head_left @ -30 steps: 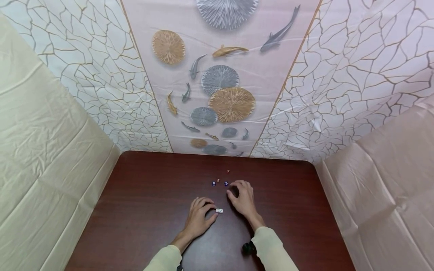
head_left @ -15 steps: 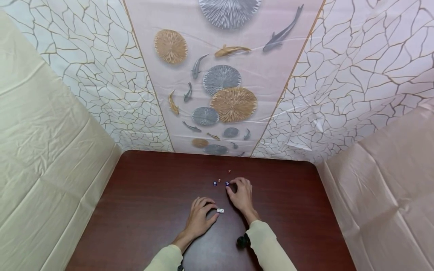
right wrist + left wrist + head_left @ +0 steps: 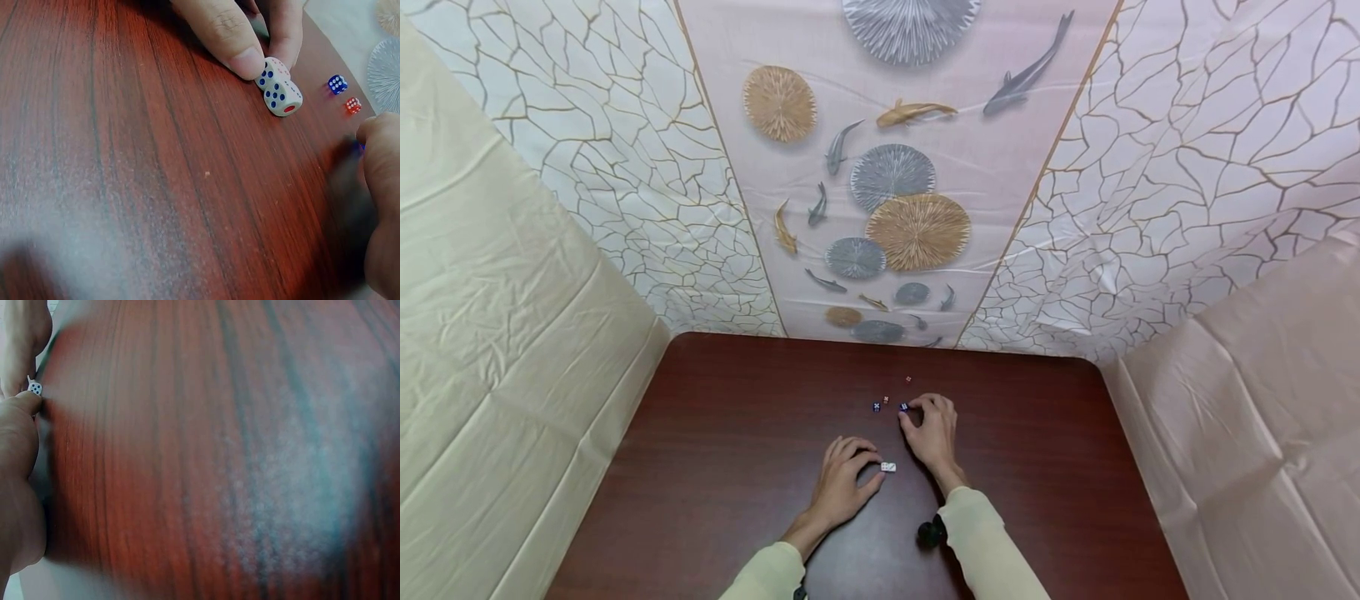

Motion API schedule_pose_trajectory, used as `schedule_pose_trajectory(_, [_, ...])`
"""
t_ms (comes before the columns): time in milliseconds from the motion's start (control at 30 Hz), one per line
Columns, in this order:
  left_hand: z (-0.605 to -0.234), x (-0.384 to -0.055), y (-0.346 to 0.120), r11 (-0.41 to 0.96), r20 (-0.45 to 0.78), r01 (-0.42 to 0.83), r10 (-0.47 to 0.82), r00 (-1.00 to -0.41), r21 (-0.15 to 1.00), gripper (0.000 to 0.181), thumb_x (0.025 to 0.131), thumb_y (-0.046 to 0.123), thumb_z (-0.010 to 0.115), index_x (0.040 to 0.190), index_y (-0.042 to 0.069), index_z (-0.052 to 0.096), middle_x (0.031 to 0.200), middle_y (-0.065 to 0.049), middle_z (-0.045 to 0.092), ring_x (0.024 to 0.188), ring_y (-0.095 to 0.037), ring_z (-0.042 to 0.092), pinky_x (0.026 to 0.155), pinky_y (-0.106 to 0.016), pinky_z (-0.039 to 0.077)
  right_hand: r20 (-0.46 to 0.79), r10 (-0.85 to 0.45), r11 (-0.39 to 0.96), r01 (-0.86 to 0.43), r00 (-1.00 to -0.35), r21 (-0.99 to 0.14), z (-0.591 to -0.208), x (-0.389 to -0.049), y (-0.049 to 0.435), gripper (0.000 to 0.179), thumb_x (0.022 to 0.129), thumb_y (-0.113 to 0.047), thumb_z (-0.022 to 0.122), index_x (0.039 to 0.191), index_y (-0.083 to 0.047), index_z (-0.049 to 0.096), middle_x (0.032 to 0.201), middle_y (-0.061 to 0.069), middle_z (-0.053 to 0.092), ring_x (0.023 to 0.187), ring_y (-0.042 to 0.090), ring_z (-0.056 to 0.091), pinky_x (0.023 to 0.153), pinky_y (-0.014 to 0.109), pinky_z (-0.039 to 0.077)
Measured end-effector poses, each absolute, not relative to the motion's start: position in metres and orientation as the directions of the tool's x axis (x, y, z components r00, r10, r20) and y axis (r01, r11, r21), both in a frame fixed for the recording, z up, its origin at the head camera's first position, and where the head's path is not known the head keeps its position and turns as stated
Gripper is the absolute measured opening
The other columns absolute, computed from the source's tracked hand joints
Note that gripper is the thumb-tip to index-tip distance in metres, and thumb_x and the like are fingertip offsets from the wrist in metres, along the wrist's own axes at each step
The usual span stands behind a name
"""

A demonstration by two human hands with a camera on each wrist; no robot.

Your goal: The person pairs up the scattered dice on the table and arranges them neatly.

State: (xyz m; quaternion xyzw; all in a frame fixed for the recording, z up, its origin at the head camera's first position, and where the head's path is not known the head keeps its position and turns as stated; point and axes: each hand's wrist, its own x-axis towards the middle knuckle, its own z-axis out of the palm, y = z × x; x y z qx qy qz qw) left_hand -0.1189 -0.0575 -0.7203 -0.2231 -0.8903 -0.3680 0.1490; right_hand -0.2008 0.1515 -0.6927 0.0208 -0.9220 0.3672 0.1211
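Two white dice (image 3: pixel 888 467) sit side by side on the dark red-brown table. My left hand (image 3: pixel 837 485) pinches the nearer one between thumb and fingertips; in the right wrist view its thumb lies against that held white die (image 3: pixel 279 65), and the second white die (image 3: pixel 283 99) touches it. Farther forward, my right hand (image 3: pixel 934 432) has thumb and index finger around a blue die (image 3: pixel 904 407). The right wrist view shows only a sliver of that die behind the hand. To its left are another blue die (image 3: pixel 876 407) and a small red die (image 3: pixel 886 400).
A second small red die (image 3: pixel 908 379) lies toward the table's back edge. Behind the table (image 3: pixel 715 417) hangs a patterned cloth (image 3: pixel 865 192) with fish and round motifs. Beige cloth walls (image 3: pixel 535 358) stand at both sides.
My right hand has moved slightly left, closing its thumb and index finger around the blue die. The left hand stays at the white dice, and the head view has shifted a little.
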Motion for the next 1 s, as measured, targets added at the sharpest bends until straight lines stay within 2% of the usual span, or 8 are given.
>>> schedule_pose_trajectory(200, [-0.720, -0.119, -0.057, 0.627, 0.427, 0.504, 0.286, -0.858, 0.594, 0.019, 0.097, 0.027, 0.091, 0.114, 0.020, 0.084, 0.127, -0.001, 0.076, 0.128, -0.032, 0.068, 0.125, -0.075, 0.040, 0.271, 0.066, 0.724, -0.141, -0.960, -0.675, -0.693, -0.201, 0.149, 0.021, 0.097, -0.018, 0.089, 0.110, -0.003, 0.082, 0.128, 0.018, 0.071, 0.132, 0.043, 0.057, 0.125, 0.064, 0.038])
schedule_pose_trajectory(467, [-0.721, -0.119, -0.057, 0.631, 0.430, 0.508, 0.290, -0.855, 0.586, 0.019, 0.097, 0.027, 0.092, 0.113, 0.020, 0.084, 0.127, -0.001, 0.076, 0.127, -0.031, 0.068, 0.124, -0.075, 0.041, 0.368, 0.080, 0.700, -0.211, -0.926, -0.683, -0.703, -0.202, 0.149, 0.016, 0.093, -0.012, 0.090, 0.103, -0.003, 0.081, 0.121, 0.017, 0.070, 0.124, 0.044, 0.057, 0.116, 0.069, 0.039])
schedule_pose_trajectory(767, [-0.724, -0.119, -0.057, 0.647, 0.475, 0.527, 0.277, -0.836, 0.551, 0.020, 0.092, 0.024, 0.095, 0.109, 0.020, 0.084, 0.124, 0.001, 0.076, 0.125, -0.028, 0.069, 0.120, -0.073, 0.046, 0.272, 0.066, 0.734, -0.138, -0.960, -0.665, -0.693, -0.200, 0.148, 0.017, 0.099, -0.015, 0.088, 0.109, -0.003, 0.082, 0.128, 0.018, 0.069, 0.132, 0.043, 0.056, 0.125, 0.064, 0.037])
schedule_pose_trajectory(1000, [-0.723, -0.119, -0.057, 0.637, 0.435, 0.506, 0.282, -0.855, 0.582, 0.019, 0.096, 0.026, 0.093, 0.112, 0.021, 0.084, 0.126, 0.000, 0.076, 0.127, -0.030, 0.068, 0.124, -0.073, 0.042, 0.275, 0.063, 0.731, -0.143, -0.959, -0.667, -0.692, -0.201, 0.149, 0.017, 0.099, -0.014, 0.087, 0.110, -0.002, 0.083, 0.127, 0.018, 0.071, 0.130, 0.044, 0.057, 0.124, 0.063, 0.038])
